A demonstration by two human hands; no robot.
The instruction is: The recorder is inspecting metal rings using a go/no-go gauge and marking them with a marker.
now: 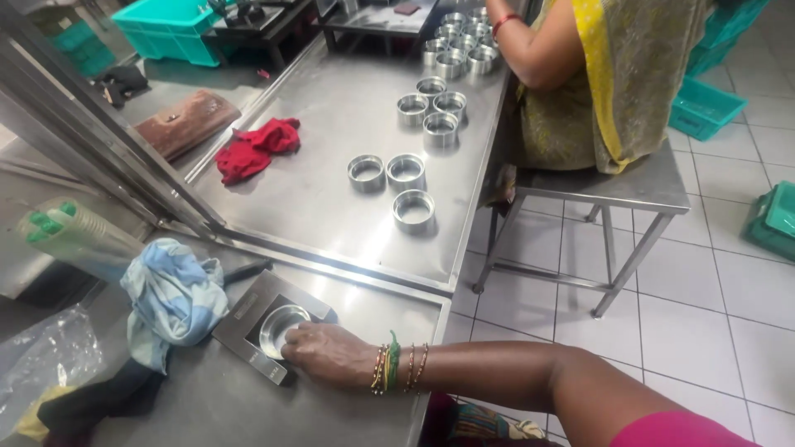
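Note:
My right hand [327,354] reaches in from the lower right, with bangles and a green thread on the wrist. Its fingers close on the near rim of a shiny metal ring [278,327] that sits in the recess of a dark square block [245,313] on the near steel table [248,406]. My left hand is out of sight. On the adjoining steel table [315,199] three loose metal rings [405,171] lie close together, with another small group [434,108] farther back.
Another person [596,74] sits on a steel stool [617,186] at the far table, beside a cluster of rings [460,41]. A blue cloth [174,298] lies left of the block, and a red cloth [252,149] farther back. Teal crates [166,29] stand beyond.

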